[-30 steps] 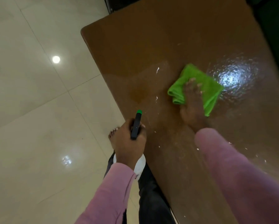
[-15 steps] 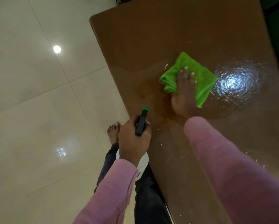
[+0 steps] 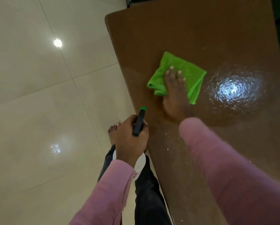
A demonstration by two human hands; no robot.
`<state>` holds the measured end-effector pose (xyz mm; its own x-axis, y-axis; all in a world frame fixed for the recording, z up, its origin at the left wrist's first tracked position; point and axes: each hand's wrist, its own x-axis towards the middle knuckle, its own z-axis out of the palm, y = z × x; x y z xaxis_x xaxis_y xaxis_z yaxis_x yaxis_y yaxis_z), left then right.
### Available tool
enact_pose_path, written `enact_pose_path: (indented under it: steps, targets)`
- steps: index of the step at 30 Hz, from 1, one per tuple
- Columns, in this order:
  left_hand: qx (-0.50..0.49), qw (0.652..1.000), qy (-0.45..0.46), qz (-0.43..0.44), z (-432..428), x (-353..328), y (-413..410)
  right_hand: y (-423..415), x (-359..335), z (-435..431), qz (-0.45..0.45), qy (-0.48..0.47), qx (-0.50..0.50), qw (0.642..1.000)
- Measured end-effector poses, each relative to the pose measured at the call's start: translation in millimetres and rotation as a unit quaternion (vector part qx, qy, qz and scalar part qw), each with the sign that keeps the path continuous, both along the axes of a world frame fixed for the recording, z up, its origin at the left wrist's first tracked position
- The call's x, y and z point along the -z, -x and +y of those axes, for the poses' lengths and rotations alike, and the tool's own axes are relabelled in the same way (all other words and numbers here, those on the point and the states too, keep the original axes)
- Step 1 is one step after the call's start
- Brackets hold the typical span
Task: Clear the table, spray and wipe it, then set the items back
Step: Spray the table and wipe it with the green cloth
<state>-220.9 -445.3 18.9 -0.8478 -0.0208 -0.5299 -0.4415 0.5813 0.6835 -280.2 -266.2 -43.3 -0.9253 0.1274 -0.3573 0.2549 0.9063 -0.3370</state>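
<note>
1. Pressing a folded green cloth [image 3: 189, 70] flat against the brown table [image 3: 201, 33], the right hand [image 3: 175, 93] lies palm down, fingers straight and spread on the fabric, wrist toward the near end
2. The cloth lies just left of a glossy wet patch [image 3: 233, 90] that catches the ceiling light; cloth and patch sit near each other without visibly touching, so the next stroke probably runs to the right, away from the table's left edge
3. The left hand [image 3: 131, 140] is wrapped round the black head of the spray bottle [image 3: 138, 123], fingers curled tight about it; the bottle's head runs from near-left to far-right, its green nozzle tip aimed forward toward the cloth
4. The bottle is held at the table's left edge, partly over the tiled floor [image 3: 38, 95] and not resting on the top, which leaves the right hand far nearer the wet patch
5. Pale crumbs [image 3: 166, 133] fleck the near strip of tabletop, which looks not yet wiped
6. The bottle is the only container in view and its contents cannot be seen; the items to be set back are out of view
</note>
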Motion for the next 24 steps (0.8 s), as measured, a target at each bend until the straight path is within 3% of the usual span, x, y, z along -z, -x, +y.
enact_pose_path:
  steps: [3,5,10,12,15,17,19,21,24]
  targets:
    - [-0.005,1.000,-0.009,0.000,-4.6,-7.8,5.0,-43.5,-2.1,-13.2,-0.024,0.014,-0.178,0.984]
    - [0.003,1.000,-0.008,-0.001,-11.7,-11.4,8.4,-50.3,-2.3,16.9,-0.021,0.008,-0.194,0.981]
    - [-0.016,1.000,-0.014,-0.016,-29.1,-12.7,15.2,18.5,-1.2,38.4,-0.022,-0.028,0.072,0.997]
    - [-0.022,0.999,-0.019,-0.029,-32.5,-10.1,14.7,44.8,-0.4,2.6,-0.019,-0.040,0.112,0.993]
    - [0.002,1.000,-0.018,-0.013,-36.4,-5.9,11.6,34.0,2.3,-51.6,-0.002,-0.043,-0.080,0.996]
    - [0.008,1.000,-0.018,0.001,-40.1,-6.2,9.3,1.6,2.9,-60.0,-0.010,-0.038,-0.222,0.974]
    - [0.007,1.000,-0.019,0.009,-44.2,-7.8,9.6,-30.0,0.5,-44.2,-0.021,-0.030,-0.296,0.954]
    - [0.009,1.000,-0.024,0.013,-49.1,-11.0,13.1,-45.8,-5.7,-27.2,-0.037,-0.030,-0.306,0.951]
    - [0.004,1.000,-0.028,0.008,-55.5,-14.9,19.5,-17.9,-8.3,-27.4,-0.066,-0.030,-0.182,0.981]
